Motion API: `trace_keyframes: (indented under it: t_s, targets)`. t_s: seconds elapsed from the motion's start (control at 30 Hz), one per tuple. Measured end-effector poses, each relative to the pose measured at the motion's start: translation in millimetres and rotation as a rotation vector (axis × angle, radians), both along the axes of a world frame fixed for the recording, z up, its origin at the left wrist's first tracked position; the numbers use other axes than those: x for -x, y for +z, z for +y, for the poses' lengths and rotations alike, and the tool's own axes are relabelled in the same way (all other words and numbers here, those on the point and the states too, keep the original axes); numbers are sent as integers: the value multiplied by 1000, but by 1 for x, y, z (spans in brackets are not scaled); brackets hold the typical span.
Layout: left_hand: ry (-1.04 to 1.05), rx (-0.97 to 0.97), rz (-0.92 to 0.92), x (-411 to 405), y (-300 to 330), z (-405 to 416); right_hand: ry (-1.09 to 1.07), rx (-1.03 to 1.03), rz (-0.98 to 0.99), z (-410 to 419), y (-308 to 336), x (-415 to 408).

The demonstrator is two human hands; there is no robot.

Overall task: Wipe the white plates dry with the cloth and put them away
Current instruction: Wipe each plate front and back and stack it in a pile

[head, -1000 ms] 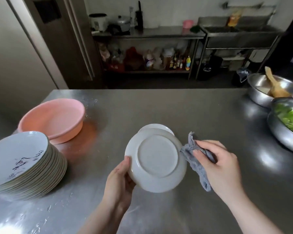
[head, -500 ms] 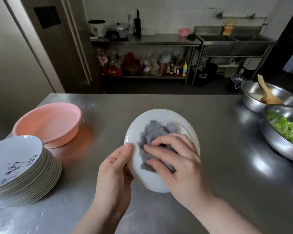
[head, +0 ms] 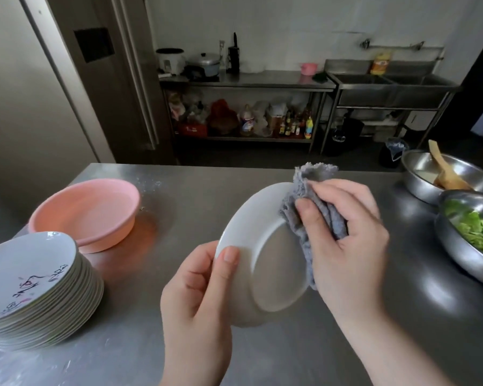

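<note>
1. Holding steady over the steel table [head: 179, 344]: the left hand [head: 198, 296] grips the white plate [head: 265, 263] at its near-left rim, thumb on the upper side, fingers curled behind. The plate is tilted up on edge, clear of the table, its underside and foot ring turned toward the camera.
2. I note the right hand [head: 343, 235] is closed around the grey cloth [head: 310, 215], which is bunched between thumb and fingers and pressed against the plate's upper-right rim. Some cloth stands above the rim; a tail hangs down along the right edge.
3. Judged step: wiping the rim and underside. Putting away is not yet begun.
4. Risk, slip: the plate is carried by one hand on one edge only. If it is wet, a firm push from the cloth side could lever it out of that grip and onto the steel.
5. Risk, missed areas: the cloth covers only a small part of the rim, so the plate needs turning; regripping with one hand is where I expect a fumble.
6. Risk, placement: the stack of plates [head: 37, 291] sits at the table's left corner, just beside the pink basin [head: 87, 213]. A careless set-down could shift the stack toward the edge.
7. Two metal bowls [head: 469, 235] lie near the right elbow's path; a wide swing may knock them.
</note>
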State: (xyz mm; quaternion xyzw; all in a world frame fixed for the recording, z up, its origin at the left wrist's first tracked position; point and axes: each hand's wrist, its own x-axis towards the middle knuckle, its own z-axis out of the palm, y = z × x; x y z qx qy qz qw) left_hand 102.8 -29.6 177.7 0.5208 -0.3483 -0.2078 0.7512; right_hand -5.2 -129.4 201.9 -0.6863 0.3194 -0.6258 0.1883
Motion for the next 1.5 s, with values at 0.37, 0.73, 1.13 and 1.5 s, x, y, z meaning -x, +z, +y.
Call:
trace_keyframes:
  t_s: [0.37, 0.73, 1.13, 1.5]
  targets:
    - [106, -71, -280, 0, 1, 0, 127, 40, 104, 9, -5, -14]
    - [-24, -2, 391, -14, -3, -7, 149, 24, 215, -16, -13, -11]
    - [131, -140, 738, -21, -9, -14, 142, 25, 361, 30, -67, -7]
    - [138, -116, 827, -15, -1, -17, 120, 196, 292, 29, -64, -7]
